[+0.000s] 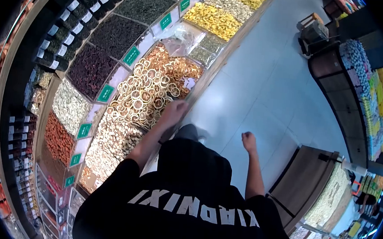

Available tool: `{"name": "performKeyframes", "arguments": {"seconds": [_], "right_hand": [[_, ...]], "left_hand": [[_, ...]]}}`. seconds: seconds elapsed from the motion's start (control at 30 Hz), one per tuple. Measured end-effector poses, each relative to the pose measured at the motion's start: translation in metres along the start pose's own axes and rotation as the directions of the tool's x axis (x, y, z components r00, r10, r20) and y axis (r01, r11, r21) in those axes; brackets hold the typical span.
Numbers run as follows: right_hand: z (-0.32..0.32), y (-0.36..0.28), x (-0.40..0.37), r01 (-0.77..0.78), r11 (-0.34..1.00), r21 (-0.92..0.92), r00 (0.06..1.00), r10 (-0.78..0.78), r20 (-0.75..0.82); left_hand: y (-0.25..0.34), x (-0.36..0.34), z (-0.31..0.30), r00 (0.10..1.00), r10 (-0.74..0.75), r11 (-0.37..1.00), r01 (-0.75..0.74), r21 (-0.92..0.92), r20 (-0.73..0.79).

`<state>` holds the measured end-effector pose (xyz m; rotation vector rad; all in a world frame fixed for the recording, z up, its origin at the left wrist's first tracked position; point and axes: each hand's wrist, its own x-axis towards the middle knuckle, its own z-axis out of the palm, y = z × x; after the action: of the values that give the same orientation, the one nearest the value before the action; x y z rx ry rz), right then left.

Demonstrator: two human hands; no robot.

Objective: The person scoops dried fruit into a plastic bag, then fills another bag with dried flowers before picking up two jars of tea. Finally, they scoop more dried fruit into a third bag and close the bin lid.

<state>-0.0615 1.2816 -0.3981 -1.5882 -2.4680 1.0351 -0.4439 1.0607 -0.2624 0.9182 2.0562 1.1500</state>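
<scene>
My left hand [174, 112] is at the front edge of a display bin, beside a heap of dried lemon slices [142, 91]. Its fingers blur together near the wooden ledge [218, 58], and nothing shows in them. Over the aisle floor, my right hand [248, 141] hangs with its fingers curled in and nothing visible in it. Pale dried slices [110, 147] fill the bin beside my left forearm. Orange-brown dried pieces [171, 66] lie behind the lemon slices, with a clear plastic bag [179, 40] further along.
Green label cards [131, 55] line the bins. Dark dried goods [117, 37] and yellow dried pieces [213, 20] fill other bins. Labelled jars [68, 31] stand at the left. Across the grey floor [258, 71] are a curved counter of wrapped goods [361, 74] and a brown cabinet [303, 182].
</scene>
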Motion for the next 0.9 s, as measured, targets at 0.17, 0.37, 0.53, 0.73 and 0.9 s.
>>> {"name": "performKeyframes", "arguments": {"seconds": [0.17,0.37,0.53,0.73,0.9], "right_hand": [[-0.035,-0.111,0.131,0.074,0.985,0.158,0.992,-0.089,0.09],[0.003,-0.222,0.167,0.314,0.931,0.188,0.835,-0.365,0.411],[0.006,-0.276,0.154,0.46,0.869,0.182,0.599,-0.455,0.66],[-0.037,-0.295,0.206,0.423,0.879,0.218,0.637,-0.46,0.619],[-0.065,-0.306,0.272,0.292,0.875,0.386,0.633,-0.479,0.609]], "left_hand": [[0.012,0.124,-0.035,0.909,-0.004,0.994,-0.042,-0.1,-0.418],[0.025,0.266,-0.063,0.786,-0.091,0.995,0.094,-0.027,-0.611],[0.033,0.332,-0.058,0.715,-0.157,0.926,0.347,0.151,-0.682],[0.029,0.335,-0.079,0.77,-0.232,0.797,-0.201,-0.57,-0.595],[0.12,0.288,-0.128,0.829,-0.161,0.38,-0.449,-0.808,-0.536]]}}
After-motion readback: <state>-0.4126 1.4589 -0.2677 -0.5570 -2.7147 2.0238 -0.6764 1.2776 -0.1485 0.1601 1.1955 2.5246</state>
